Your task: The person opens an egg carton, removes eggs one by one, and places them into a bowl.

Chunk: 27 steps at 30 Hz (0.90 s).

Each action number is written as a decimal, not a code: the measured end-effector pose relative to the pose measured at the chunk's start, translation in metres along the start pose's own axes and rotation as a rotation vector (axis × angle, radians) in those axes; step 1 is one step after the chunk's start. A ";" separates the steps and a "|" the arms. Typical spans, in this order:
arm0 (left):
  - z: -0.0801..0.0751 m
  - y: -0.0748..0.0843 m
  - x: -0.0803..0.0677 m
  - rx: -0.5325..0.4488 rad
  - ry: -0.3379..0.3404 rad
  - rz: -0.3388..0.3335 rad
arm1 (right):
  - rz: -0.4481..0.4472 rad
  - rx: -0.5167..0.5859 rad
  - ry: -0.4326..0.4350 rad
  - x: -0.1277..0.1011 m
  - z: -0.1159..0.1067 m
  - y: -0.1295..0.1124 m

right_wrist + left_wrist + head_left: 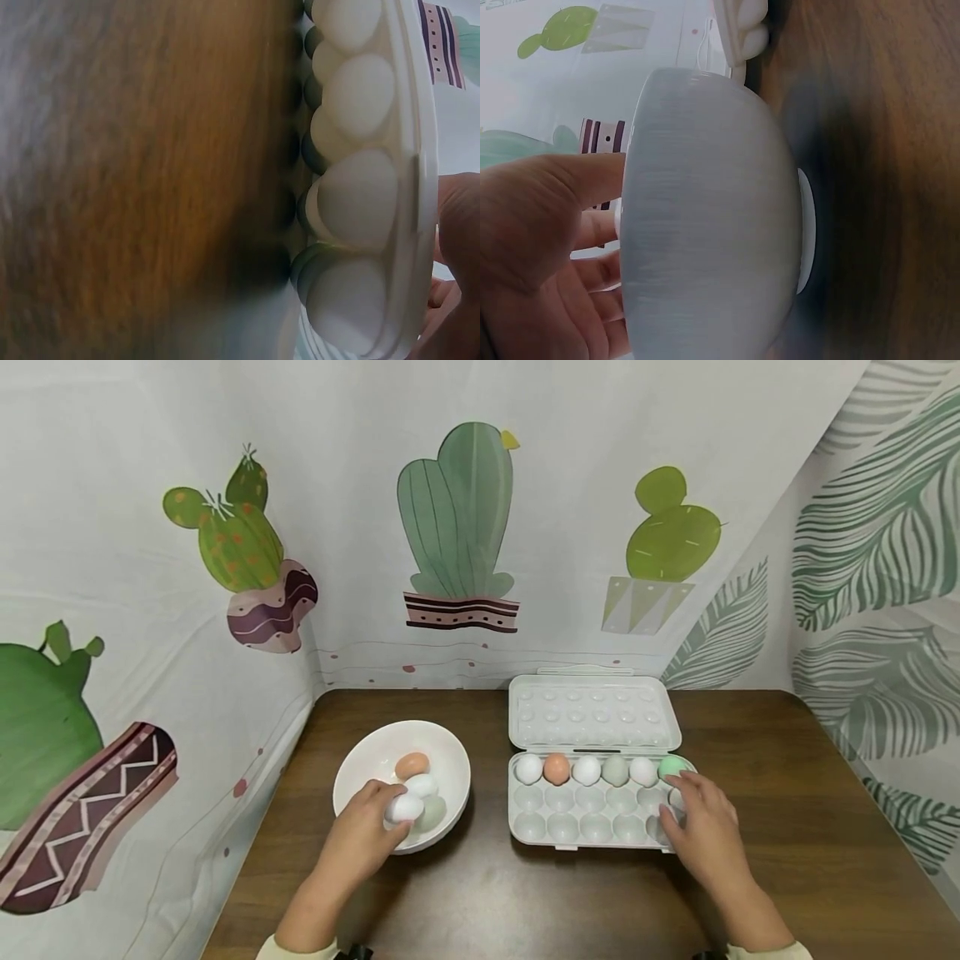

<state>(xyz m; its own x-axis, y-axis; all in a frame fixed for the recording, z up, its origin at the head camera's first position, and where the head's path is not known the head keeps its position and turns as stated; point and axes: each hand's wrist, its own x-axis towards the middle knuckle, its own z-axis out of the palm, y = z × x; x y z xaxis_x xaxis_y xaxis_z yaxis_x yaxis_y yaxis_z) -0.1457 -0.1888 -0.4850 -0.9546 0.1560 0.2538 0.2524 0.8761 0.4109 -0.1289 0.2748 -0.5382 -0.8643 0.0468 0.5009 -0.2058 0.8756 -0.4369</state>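
A white bowl (352, 777) sits left of centre on the brown table (480, 893); in it lie an orange egg (412, 765), a white egg (424, 784) and a pale green egg (435, 815). My left hand (384, 803) reaches over the near rim and grips another white egg (407, 808). The open egg tray (570, 827) holds several eggs in its back row, ending with a green egg (670, 766). My right hand (678, 802) lies over the tray's right end with curled fingers. Something white shows under them; whether it is held is hidden.
The tray's lid (592, 714) lies flat behind it, toward the cactus-print cloth walls (457, 527). The left wrist view shows the bowl's outer wall (705, 225). In the right wrist view the tray's underside (360, 187) appears. Bare wood lies in front and at right.
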 end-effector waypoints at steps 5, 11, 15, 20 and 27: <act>-0.002 -0.002 0.001 0.035 -0.047 -0.003 | 0.016 -0.029 -0.049 0.001 -0.001 0.004; -0.007 -0.004 0.004 0.064 -0.109 -0.023 | 0.029 -0.064 -0.102 0.002 -0.006 0.007; -0.011 -0.004 0.005 0.080 -0.142 -0.036 | 0.042 -0.076 -0.129 0.003 -0.008 0.010; -0.013 -0.004 0.004 0.082 -0.178 -0.050 | 0.065 -0.085 -0.182 0.004 -0.011 0.011; -0.013 -0.003 0.005 0.080 -0.208 -0.059 | 0.047 -0.105 -0.188 0.007 -0.014 0.012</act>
<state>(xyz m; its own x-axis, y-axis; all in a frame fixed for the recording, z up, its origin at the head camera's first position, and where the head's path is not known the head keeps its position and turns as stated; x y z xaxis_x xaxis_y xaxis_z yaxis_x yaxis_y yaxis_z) -0.1492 -0.1964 -0.4740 -0.9816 0.1865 0.0418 0.1893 0.9186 0.3469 -0.1308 0.2919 -0.5296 -0.9442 0.0064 0.3294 -0.1233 0.9203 -0.3713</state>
